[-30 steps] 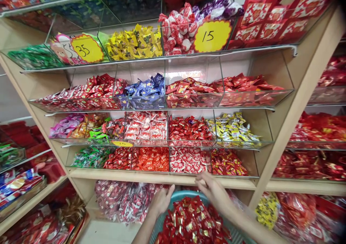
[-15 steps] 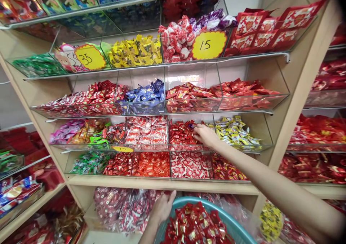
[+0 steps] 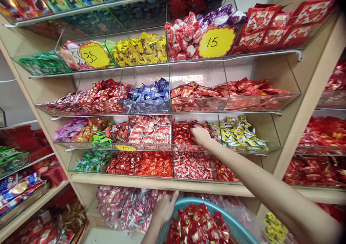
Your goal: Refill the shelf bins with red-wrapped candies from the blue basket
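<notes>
My right hand [image 3: 200,134] is in the third-row bin of red-wrapped candies [image 3: 181,134], its fingers bent and pressed together. A small dark purple piece shows at the fingertips, too small to name. Low in front of me, a teal plastic basket [image 3: 209,204] holds a heap of red and gold wrapped candies [image 3: 198,224]. At the basket's left edge is my left hand [image 3: 164,208], closed on the rim with the thumb pointing up; its other fingers are partly hidden.
Clear dividers and front panels split the shelves into candy bins. White-and-red packets [image 3: 148,132] lie left of my right hand, yellow ones [image 3: 240,132] to the right. Yellow price signs [image 3: 217,43] hang above. Plastic bags of candy [image 3: 124,208] sit beneath the wooden ledge [image 3: 129,181].
The view has shifted slightly, so the shelves appear a little further right. My right hand has moved slightly left within the red candy bin. My left hand stays at the basket.
</notes>
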Tool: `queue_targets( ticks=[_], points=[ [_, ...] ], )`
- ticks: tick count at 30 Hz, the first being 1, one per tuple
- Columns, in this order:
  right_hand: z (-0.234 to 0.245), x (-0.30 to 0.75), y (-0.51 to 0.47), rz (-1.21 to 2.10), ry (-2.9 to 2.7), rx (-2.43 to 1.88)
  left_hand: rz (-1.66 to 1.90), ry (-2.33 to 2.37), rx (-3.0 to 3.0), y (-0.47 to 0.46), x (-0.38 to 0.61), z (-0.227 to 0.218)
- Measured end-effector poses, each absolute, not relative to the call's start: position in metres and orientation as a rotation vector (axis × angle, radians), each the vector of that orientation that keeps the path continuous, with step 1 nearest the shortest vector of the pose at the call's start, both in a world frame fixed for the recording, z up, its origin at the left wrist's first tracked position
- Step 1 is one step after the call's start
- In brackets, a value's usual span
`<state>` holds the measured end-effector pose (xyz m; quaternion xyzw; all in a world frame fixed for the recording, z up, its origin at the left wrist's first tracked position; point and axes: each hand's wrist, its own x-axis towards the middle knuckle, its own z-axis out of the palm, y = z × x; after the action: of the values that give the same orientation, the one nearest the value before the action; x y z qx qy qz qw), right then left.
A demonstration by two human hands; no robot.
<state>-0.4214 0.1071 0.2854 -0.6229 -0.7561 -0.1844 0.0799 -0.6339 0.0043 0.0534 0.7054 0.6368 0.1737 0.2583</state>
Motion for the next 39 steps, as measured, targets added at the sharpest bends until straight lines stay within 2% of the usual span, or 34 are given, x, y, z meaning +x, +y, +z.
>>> queue_targets(
  ticks=[11,15,20,24,29,33,39],
  points=[
    [0.287,-0.413,0.105,-0.77,-2.208,-1.739,0.436,1.734,1.898,0.004,-0.634,0.054],
    [0.298,-0.403,0.095,-0.698,-2.041,-1.681,0.426,1.741,1.903,0.003,-0.634,0.056],
    [0.295,-0.403,0.044,-0.491,-1.934,-1.316,0.414,1.761,1.89,0.002,-0.633,0.056],
    [0.248,-0.418,-0.005,-0.11,-2.075,-1.158,0.42,1.738,1.907,0.001,-0.631,0.06],
    [0.164,-0.441,-0.035,0.418,-2.179,-1.245,0.44,1.701,1.888,-0.001,-0.632,0.064],
    [0.123,-0.457,-0.04,0.619,-2.073,-1.263,0.459,1.714,1.876,-0.002,-0.633,0.064],
    [0.09,-0.475,-0.037,0.843,-1.815,-1.291,0.454,1.731,1.872,-0.003,-0.632,0.065]
  ],
)
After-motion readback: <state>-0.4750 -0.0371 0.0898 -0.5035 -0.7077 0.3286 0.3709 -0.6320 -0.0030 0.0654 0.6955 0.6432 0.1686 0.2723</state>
